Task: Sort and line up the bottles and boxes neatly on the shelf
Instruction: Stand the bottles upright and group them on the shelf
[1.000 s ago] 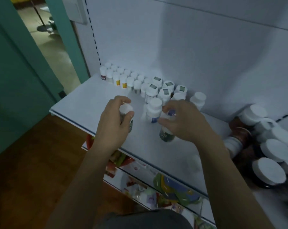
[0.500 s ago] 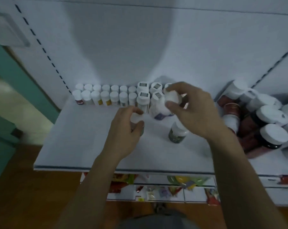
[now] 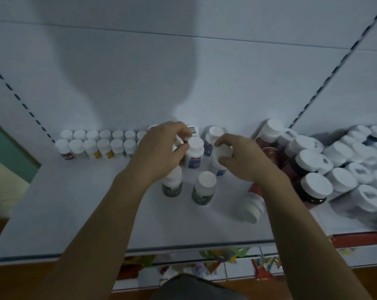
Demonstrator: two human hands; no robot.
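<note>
The white shelf [image 3: 75, 204] carries many white-capped bottles. My left hand [image 3: 159, 152] reaches to the back rows, its fingers curled round a white-capped bottle [image 3: 177, 140] that it mostly hides. Just right of its thumb stands a blue-labelled bottle [image 3: 195, 153]. My right hand [image 3: 244, 161] grips the cap of another blue-labelled bottle [image 3: 221, 158] from the side. Two green-labelled bottles [image 3: 172, 185] [image 3: 205, 189] stand upright in front of my hands. Two tidy rows of small bottles [image 3: 92, 145] line the back left.
One bottle [image 3: 251, 206] lies on its side near my right forearm. A jumble of large dark jars with white lids [image 3: 313, 185] fills the right of the shelf. The shelf's front edge [image 3: 140, 250] has coloured packets [image 3: 222, 257] below. A green door [image 3: 1, 148] is at left.
My left hand has let go of the green-labelled bottle, which now stands on the shelf, and moved to the back rows. My right hand has brought its bottle down and rightward.
</note>
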